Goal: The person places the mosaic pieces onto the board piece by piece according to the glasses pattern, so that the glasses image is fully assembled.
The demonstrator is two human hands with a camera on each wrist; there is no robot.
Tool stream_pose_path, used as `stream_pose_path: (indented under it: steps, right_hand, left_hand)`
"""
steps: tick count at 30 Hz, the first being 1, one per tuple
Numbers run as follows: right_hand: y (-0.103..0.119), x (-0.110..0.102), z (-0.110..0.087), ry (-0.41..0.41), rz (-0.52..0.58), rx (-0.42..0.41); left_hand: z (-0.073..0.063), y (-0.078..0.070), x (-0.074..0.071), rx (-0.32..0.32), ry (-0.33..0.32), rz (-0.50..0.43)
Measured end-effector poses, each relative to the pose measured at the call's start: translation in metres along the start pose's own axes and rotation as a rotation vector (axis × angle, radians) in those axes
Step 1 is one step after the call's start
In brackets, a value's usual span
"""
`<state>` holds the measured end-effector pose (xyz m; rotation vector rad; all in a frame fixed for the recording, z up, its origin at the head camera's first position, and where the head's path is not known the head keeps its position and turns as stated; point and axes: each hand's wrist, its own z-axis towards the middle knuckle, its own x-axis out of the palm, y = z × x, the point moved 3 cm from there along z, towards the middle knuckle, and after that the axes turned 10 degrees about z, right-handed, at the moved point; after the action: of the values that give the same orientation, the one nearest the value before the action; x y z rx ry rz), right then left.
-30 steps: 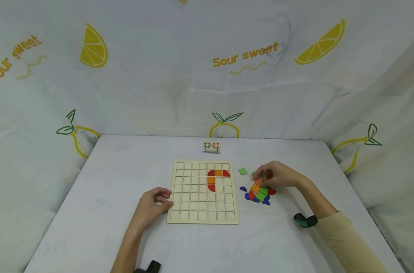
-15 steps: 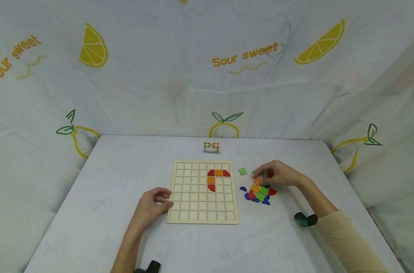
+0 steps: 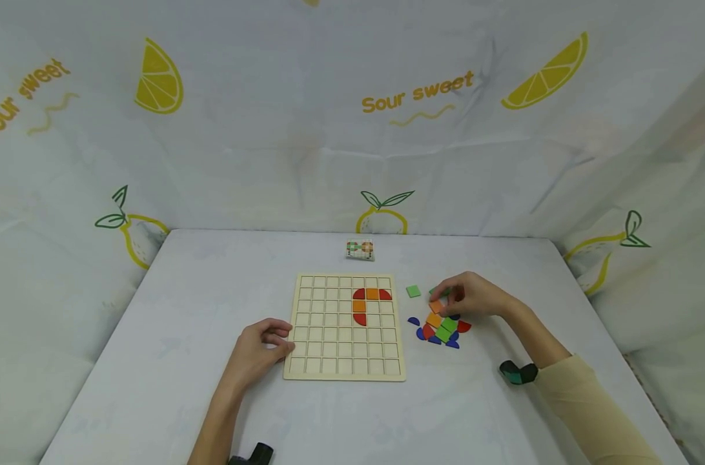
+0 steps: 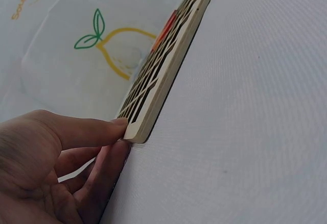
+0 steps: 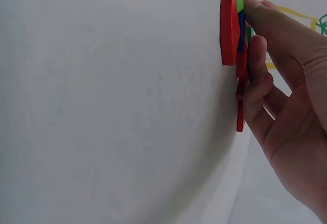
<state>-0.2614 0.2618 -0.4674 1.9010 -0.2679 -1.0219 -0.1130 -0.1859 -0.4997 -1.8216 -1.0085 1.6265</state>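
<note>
A wooden grid board point(image 3: 345, 373) lies at mid-table, some of its cells filled with orange squares point(image 3: 359, 306) and red quarter-round tiles point(image 3: 359, 319). My left hand point(image 3: 263, 347) grips the board's left edge; the left wrist view has the thumb point(image 4: 120, 124) on top of a corner and a finger point(image 4: 113, 160) beneath. Over the loose tiles to the right, my right hand point(image 3: 471, 294) pinches an orange square tile point(image 3: 436, 307) between thumb and fingertips. Under and beside it lie another orange square point(image 3: 434, 320), green squares point(image 3: 445, 330), and red point(image 3: 464, 327) and blue point(image 3: 454, 344) rounded tiles.
Behind the board lies a small pattern card point(image 3: 360, 249) with a coloured design. A lone green square point(image 3: 413, 291) sits between board and pile. A lemon-print white cloth point(image 3: 259, 129) hangs behind the table point(image 3: 155, 349).
My right hand has shifted slightly left and away from me, and the orange square has moved along with it. The left hand and the board stay as they were.
</note>
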Motion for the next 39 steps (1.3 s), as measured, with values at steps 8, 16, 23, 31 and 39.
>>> stream_pose_path:
  steps: [8, 16, 23, 31, 39]
  right_hand:
    - [-0.002, 0.005, 0.005, -0.057, -0.072, 0.000]
    - [0.005, 0.005, 0.004, -0.109, -0.098, -0.007]
    - [0.025, 0.014, 0.012, -0.135, -0.063, -0.048]
    - [0.060, 0.039, 0.028, -0.112, -0.027, -0.114]
    - [0.075, 0.065, 0.044, -0.007, -0.024, -0.158]
  left_hand:
    - [0.000, 0.000, -0.001, -0.006, 0.002, -0.008]
    - [-0.001, -0.001, -0.001, -0.002, 0.013, -0.018]
    - [-0.001, -0.001, -0.001, 0.000, 0.012, -0.015]
    - [-0.002, -0.001, -0.002, -0.006, 0.013, -0.015]
    - [-0.002, 0.000, -0.002, -0.003, 0.012, -0.023]
